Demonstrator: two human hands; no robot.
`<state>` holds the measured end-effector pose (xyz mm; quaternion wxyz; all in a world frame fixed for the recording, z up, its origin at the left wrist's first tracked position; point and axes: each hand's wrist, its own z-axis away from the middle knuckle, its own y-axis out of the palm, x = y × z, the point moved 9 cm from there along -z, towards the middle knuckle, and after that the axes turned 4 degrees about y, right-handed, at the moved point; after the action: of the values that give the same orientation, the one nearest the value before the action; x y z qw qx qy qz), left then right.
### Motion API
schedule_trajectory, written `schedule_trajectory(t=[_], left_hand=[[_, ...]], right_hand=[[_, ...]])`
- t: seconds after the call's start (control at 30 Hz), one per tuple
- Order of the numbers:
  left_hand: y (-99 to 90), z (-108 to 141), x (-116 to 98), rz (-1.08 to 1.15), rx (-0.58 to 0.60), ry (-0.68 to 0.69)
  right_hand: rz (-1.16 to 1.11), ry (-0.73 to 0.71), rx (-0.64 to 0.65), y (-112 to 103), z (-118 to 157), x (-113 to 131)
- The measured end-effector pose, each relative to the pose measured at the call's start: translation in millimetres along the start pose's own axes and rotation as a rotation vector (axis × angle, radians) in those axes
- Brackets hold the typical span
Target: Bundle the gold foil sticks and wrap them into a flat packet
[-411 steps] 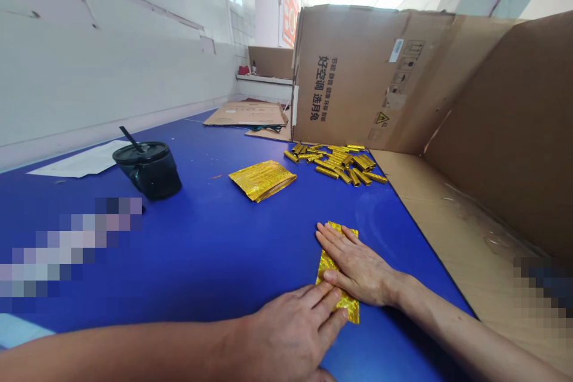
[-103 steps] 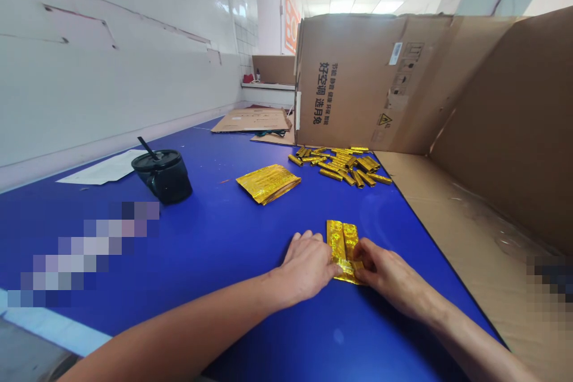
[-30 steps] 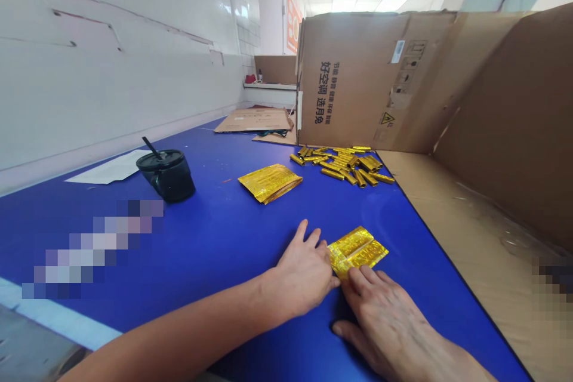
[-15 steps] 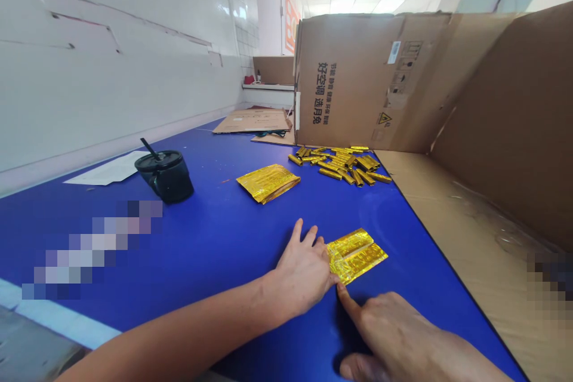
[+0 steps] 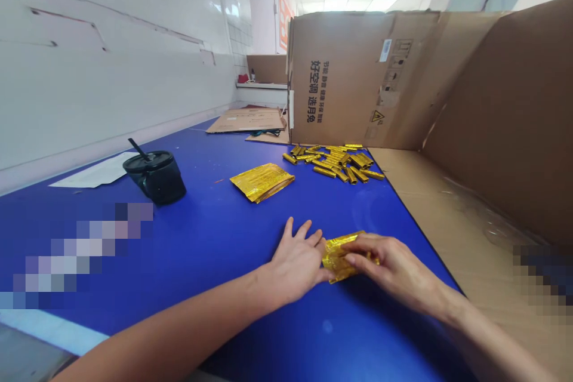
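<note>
A gold foil sheet lies on the blue table, close in front of me and partly covered by my fingers. My left hand rests flat with its fingers spread, touching the sheet's left edge. From the right, my right hand reaches over the sheet, thumb and fingers pinching its right part, which they mostly hide. Beyond my hands lies a flat stack of gold foil sheets. Farther back is a pile of several small folded gold foil pieces.
A dark mug with lid and straw stands on the left, by a white paper. A large cardboard box walls off the back and right. Flat cardboard lies at the far end, near the white wall.
My right hand has moved up from beside the sheet's near edge onto its right part and now pinches it. My left hand stays at the left edge. The view has shifted slightly.
</note>
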<state>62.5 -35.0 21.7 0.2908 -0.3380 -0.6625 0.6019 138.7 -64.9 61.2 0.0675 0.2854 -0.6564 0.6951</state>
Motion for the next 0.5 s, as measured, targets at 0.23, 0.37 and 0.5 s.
schedule_trajectory(t=[0.23,0.37,0.5], left_hand=[[0.6,1.0,7.1,0.122,0.119,0.046],[0.9,-0.4,8.8,0.129,0.11,0.058],[-10.5,1.4,0.9,0.037,-0.037,0.05]], right_hand=[[0.113,-0.092,0.125,26.4,-6.7,-3.8],[0.198,-0.092,0.208,31.9,-4.2,-4.2],[0.274,-0.073,0.189,29.2,-1.8,-1.3]])
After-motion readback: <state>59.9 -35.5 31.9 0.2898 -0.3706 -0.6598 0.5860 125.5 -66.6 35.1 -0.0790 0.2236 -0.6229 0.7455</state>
